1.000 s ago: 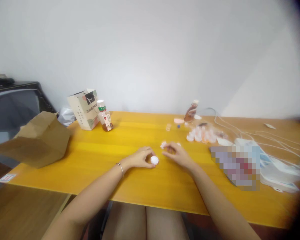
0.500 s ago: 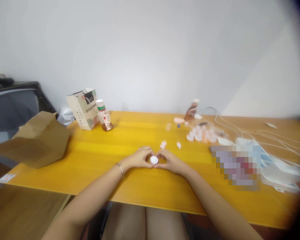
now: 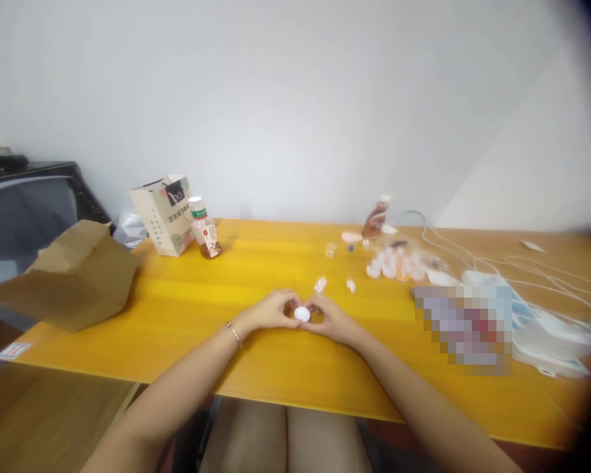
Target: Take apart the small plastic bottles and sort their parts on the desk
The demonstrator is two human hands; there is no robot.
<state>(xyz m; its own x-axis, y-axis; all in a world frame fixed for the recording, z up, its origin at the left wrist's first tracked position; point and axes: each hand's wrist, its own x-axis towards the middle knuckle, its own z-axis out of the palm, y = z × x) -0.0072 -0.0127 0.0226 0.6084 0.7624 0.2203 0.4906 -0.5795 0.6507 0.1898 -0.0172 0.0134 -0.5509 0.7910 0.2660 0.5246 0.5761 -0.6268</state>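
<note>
Between my two hands sits a small round white lid point(image 3: 302, 315), its flat top facing up. My left hand point(image 3: 274, 311), with a bracelet on the wrist, grips the lid's left side between thumb and fingers. On the other side, my right hand point(image 3: 335, 320) pinches it the same way, so the fingertips of both hands nearly meet around it. Whether a small container hangs under the lid is hidden. Just beyond the hands lie two small whitish pieces, one nearer point(image 3: 320, 284) and one farther right, too blurred to name.
A brown paper bag point(image 3: 86, 276) lies at the left of the yellow table point(image 3: 177, 348). Behind it stand a printed carton bag point(image 3: 165, 220) and a drink bottle point(image 3: 205, 230). Another bottle point(image 3: 375, 218), several small pots point(image 3: 396, 264), white cables point(image 3: 453, 246) and plastic packaging point(image 3: 546, 338) occupy the right.
Both hands keep their hold on the white lid in nearly the same place. The view has shifted very slightly; nothing else has visibly moved.
</note>
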